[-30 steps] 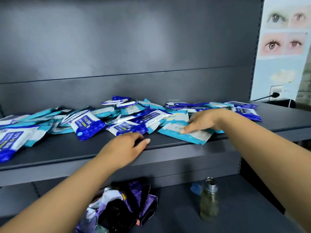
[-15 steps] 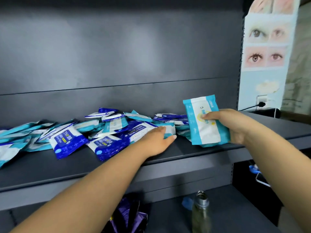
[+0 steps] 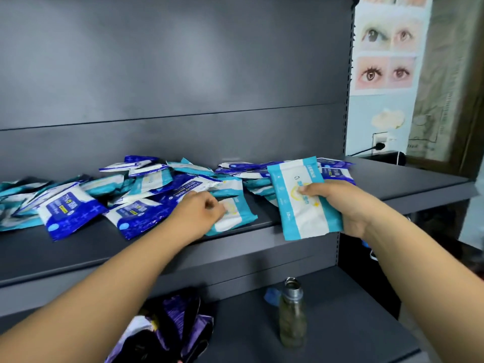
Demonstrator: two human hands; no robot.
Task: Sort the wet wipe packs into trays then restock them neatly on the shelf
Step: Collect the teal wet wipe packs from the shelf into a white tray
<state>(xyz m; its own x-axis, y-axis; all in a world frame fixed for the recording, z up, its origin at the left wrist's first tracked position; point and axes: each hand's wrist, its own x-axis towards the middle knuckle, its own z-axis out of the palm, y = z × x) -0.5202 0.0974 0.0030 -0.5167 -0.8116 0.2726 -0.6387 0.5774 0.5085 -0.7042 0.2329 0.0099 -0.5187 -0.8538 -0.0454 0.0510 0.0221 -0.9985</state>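
Both forearms reach in from the bottom corners toward the dark grey metal shelf (image 3: pixel 392 184). The right hand (image 3: pixel 337 203) is curled round a teal-and-white pack (image 3: pixel 301 203), thumb across its front, holding it nearly upright just off the shelf's front edge. The left hand (image 3: pixel 199 213), at 9 o'clock from the right, has its fingers bent down onto a second teal pack (image 3: pixel 235 213) lying flat on the shelf, pinching its near side. At 9 o'clock from that hand a loose heap of glossy, soft, flat rectangular packs (image 3: pixel 70 205) spreads along the shelf, dark blue and teal mixed. On the lower shelf, at 6 o'clock, stands a clear bottle (image 3: pixel 292 315) with a metal neck beside a crumpled purple bag (image 3: pixel 167 328).
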